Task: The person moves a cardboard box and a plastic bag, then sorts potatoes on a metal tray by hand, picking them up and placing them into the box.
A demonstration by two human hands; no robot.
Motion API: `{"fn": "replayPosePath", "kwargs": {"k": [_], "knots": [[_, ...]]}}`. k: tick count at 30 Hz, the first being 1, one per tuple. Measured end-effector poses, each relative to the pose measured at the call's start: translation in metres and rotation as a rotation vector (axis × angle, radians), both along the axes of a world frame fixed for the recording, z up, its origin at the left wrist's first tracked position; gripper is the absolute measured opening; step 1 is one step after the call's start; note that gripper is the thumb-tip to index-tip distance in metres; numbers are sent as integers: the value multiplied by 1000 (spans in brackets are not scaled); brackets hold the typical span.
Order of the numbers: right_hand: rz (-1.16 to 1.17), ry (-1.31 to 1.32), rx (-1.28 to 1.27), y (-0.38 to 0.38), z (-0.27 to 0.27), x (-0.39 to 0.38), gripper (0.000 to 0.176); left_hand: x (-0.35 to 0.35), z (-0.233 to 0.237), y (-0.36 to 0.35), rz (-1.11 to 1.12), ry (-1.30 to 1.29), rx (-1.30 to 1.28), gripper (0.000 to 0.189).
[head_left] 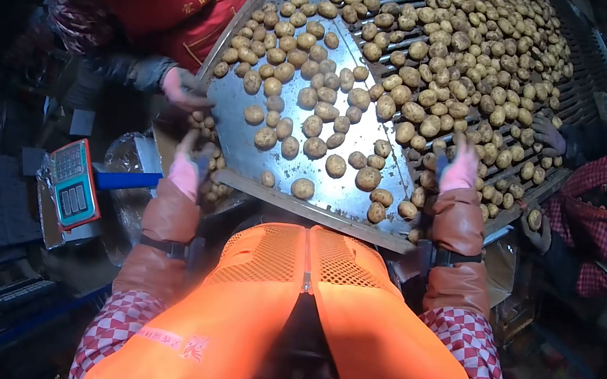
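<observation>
My left hand [187,168], in a pink and grey glove, is beside the potatoes [214,184] in a box at the table's left corner. Its fingers look stretched out, though slightly blurred, and no held potato shows. My right hand [459,169], gloved alike, is over the potatoes [434,126] at the lower edge of the slatted bed. Those fingers point forward, apart from the thumb, with nothing visibly gripped. Between my hands lies a metal sorting table [238,131] with loose potatoes [312,125] scattered across it.
A wooden rail [308,212] edges the table in front of me. Left stands a scale display [74,184] with a blue post [128,180]. A co-worker's gloved hand [188,90] reaches in at left; another co-worker's hands [548,135] are at right. Potatoes cover the slatted bed [590,81].
</observation>
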State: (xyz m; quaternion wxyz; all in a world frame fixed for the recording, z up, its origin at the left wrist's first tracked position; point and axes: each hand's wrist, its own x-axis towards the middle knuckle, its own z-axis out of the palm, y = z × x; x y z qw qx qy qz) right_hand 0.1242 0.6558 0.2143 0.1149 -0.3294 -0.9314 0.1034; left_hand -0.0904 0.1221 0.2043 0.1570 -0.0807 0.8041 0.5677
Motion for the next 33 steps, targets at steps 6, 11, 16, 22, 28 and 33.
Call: {"fn": "replayPosePath", "kwargs": {"k": [6, 11, 16, 22, 28, 33], "knots": [[-136, -309, -60, -23, 2, 19, 50, 55, 73, 126, -493, -219, 27, 35], [-165, -211, -88, -68, -18, 26, 54, 39, 73, 173, -858, 104, -495, 38], [-45, -172, -264, -87, -3, 46, 58, -34, 51, 258, -1007, 498, -757, 69], [-69, -21, -346, -93, -4, 71, 49, -76, 32, 321, -1130, 383, -917, 73], [118, 177, -390, -89, 29, -8, 37, -82, 3, 315, -915, 488, -747, 53], [317, 200, -369, -72, 27, -129, 37, -91, -10, 317, -991, 285, -829, 67]]}}
